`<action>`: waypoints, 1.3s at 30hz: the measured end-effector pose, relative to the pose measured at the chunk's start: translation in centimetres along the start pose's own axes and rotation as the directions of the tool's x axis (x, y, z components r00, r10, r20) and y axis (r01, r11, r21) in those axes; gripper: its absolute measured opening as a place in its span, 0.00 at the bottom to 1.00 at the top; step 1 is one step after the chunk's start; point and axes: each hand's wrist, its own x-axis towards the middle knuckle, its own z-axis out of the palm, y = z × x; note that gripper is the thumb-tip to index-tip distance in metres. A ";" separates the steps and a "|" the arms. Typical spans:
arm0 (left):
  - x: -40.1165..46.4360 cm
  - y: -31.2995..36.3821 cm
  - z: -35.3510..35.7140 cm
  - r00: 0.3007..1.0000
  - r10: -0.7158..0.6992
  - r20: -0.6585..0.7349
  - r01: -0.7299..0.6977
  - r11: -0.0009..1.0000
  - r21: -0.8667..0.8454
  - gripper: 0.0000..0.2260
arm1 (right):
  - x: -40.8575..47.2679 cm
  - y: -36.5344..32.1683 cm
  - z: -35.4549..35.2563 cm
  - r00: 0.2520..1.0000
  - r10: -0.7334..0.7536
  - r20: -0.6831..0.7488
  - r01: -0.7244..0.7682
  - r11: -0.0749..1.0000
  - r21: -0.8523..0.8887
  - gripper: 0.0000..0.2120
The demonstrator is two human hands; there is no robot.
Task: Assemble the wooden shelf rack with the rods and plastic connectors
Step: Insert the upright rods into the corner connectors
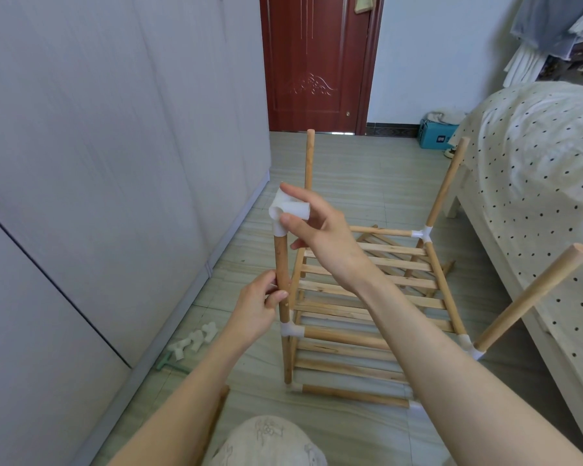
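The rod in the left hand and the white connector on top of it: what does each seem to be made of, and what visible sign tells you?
Rod: looks like bare, light wood, matt, with faint grain and small dark specks. Connector: probably moulded plastic, plain white and smooth, with hollow tube-shaped sockets.

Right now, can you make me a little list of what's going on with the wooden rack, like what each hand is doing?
Place: bedroom floor, between a wardrobe and a bed
Rack: partly built wooden rack, slatted shelves in, four posts sticking up
Left hand: left hand grips the near-left post
Right hand: right hand pinches a white connector on top of that post
Spare parts: more white connectors on the floor by the wardrobe
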 end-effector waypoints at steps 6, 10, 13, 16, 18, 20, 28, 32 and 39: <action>0.0 0.0 0.0 1.000 -0.012 0.004 0.012 1.000 -0.007 0.07 | 0.0 0.2 0.2 0.996 0.081 0.023 -0.083 0.993 0.082 0.21; -0.1 -0.1 0.2 1.000 -0.020 -0.001 0.020 1.000 -0.003 0.06 | 0.1 0.2 0.7 0.998 0.063 -0.024 -0.062 0.998 0.029 0.21; -0.1 0.0 0.2 0.999 -0.034 0.004 0.034 0.999 -0.001 0.06 | 0.2 0.0 1.0 0.997 0.036 -0.062 -0.032 0.997 0.067 0.20; 0.0 0.0 0.2 0.999 -0.039 0.006 0.039 0.999 -0.002 0.07 | 0.8 -0.9 0.8 0.989 0.006 -0.147 0.028 0.973 0.228 0.20; 0.0 0.1 0.2 0.999 -0.049 0.013 0.049 0.999 -0.004 0.08 | 1.4 -1.6 0.0 0.976 -0.010 -0.219 0.080 0.947 0.312 0.18; 0.0 0.0 0.2 0.998 -0.054 0.018 0.054 0.999 -0.002 0.08 | 1.8 -2.0 -0.7 0.973 -0.002 -0.231 0.078 0.943 0.323 0.13; 0.0 0.1 0.3 0.998 -0.059 0.003 0.059 0.998 0.008 0.08 | 1.3 -1.5 -1.4 0.995 0.092 0.042 -0.100 0.946 0.309 0.19; -0.2 0.2 0.3 0.997 -0.073 0.009 0.073 0.997 -0.001 0.08 | 1.3 -1.6 -1.7 0.989 0.136 0.065 -0.149 0.940 0.307 0.17; -0.2 0.2 0.3 0.997 -0.079 0.013 0.079 0.997 -0.005 0.07 | 1.6 -1.4 -1.4 0.992 0.120 0.046 -0.128 0.964 0.234 0.17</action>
